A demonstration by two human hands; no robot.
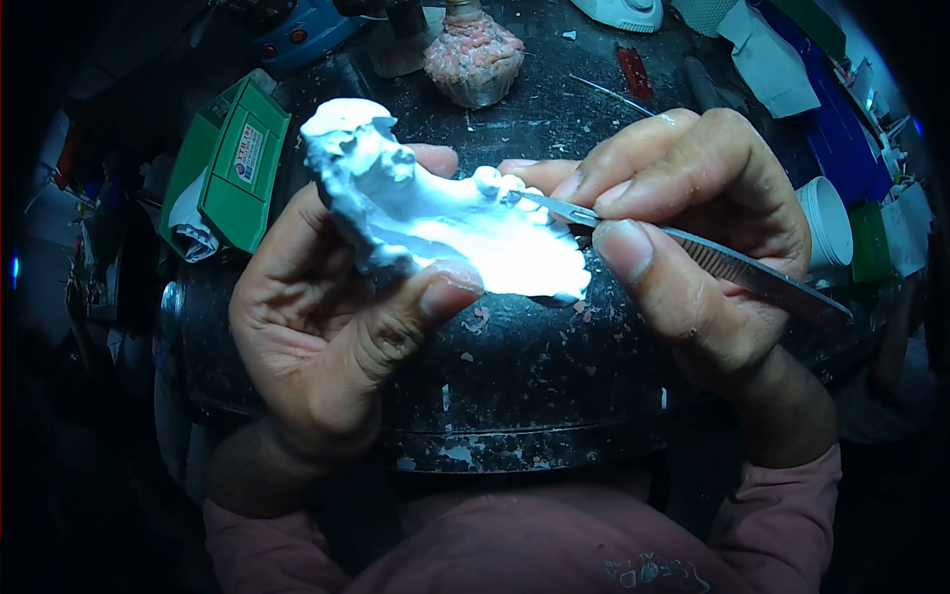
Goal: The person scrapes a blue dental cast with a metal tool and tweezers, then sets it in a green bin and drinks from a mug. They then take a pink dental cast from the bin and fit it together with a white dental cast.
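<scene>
A white plaster dental cast point(426, 213) is brightly lit above the bench. My left hand point(327, 337) is closed round its left part, with the thumb on the near side and fingers behind. In my right hand point(708, 228) is a scalpel point(757, 275) with a ribbed metal handle, pinched between thumb and fingers. Its narrow blade points left and meets the cast beside small tooth shapes on the upper right edge. A fingertip of the right hand lies behind the cast there; whether it touches is hard to tell.
Beneath the hands is a dark, scuffed bench point(534, 381). At left stands a green box point(247, 173). A vessel coated in pink material point(473, 64) and a blue device point(302, 38) are at the back. Right are a white cup point(826, 228), a thin metal tool point(606, 93) and paper point(767, 59).
</scene>
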